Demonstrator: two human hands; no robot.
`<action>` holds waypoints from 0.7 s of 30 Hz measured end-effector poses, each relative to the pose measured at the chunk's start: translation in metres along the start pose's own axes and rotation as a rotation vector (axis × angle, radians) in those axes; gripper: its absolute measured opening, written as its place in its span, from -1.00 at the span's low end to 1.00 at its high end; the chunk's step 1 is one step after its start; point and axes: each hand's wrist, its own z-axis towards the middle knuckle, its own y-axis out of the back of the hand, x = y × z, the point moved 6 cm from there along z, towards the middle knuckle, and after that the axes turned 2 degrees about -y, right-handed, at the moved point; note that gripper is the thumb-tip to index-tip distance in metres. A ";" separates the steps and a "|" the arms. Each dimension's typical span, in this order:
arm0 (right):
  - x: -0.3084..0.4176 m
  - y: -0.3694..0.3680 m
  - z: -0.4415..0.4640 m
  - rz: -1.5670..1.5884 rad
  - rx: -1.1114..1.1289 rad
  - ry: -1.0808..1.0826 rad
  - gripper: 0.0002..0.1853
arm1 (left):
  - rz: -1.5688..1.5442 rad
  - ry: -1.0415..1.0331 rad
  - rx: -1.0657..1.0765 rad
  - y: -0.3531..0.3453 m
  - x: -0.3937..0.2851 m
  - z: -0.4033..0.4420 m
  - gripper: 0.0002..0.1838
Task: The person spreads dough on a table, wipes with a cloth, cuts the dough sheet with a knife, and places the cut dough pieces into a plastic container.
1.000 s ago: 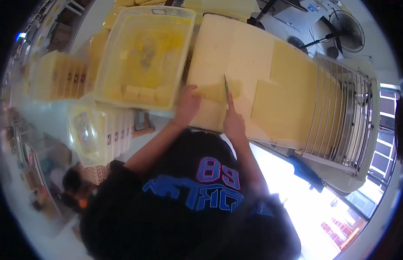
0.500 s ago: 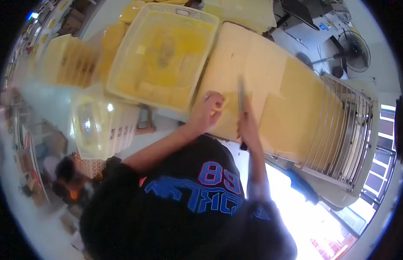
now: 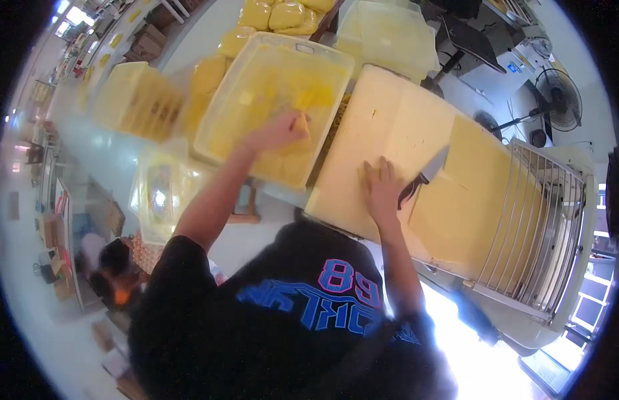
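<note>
My left hand (image 3: 281, 131) is closed over the large translucent bin (image 3: 209, 130), with what looks like a small piece of yellow dough (image 3: 301, 125) at its fingers; blur hides the detail. Yellow residue coats the bin's floor. My right hand (image 3: 381, 190) rests on the pale work surface (image 3: 353, 140) with fingers stretched out, and a yellowish bit shows by the fingertips. Just right of that hand lies a knife (image 3: 426, 175) with a dark handle, its blade on a flat sheet of yellow dough (image 3: 473, 200). Neither hand touches the knife.
A metal wire guard (image 3: 523, 227) stands over the surface's right end. Bagged yellow dough (image 3: 286, 15) is piled behind the bin. Other crates (image 3: 139, 100) stand left, and a lidded tub (image 3: 389, 33) at the back. A fan (image 3: 559, 100) stands back right; another person (image 3: 116, 267) is lower left.
The knife has left my right hand and now lies on the dough sheet; that hand is flat on the surface. My left hand has moved left from the surface to over the bin.
</note>
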 end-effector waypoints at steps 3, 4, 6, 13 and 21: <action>-0.013 -0.005 -0.001 0.081 -0.009 -0.034 -0.61 | 0.145 0.070 0.123 -0.016 -0.010 0.003 -0.53; -0.014 -0.005 0.000 0.103 -0.014 -0.036 -0.64 | 0.140 0.141 0.152 -0.020 -0.018 0.003 -0.51; -0.014 -0.001 0.005 0.146 -0.026 -0.045 -0.69 | 0.180 0.102 0.118 -0.022 -0.024 0.006 -0.49; -0.021 0.031 0.030 0.569 0.178 -0.187 -0.70 | 0.585 -0.342 -0.352 -0.010 -0.056 -0.001 -0.43; 0.043 0.111 0.057 1.498 0.096 -0.234 -0.49 | -0.778 0.130 -0.031 -0.034 -0.113 0.001 -0.60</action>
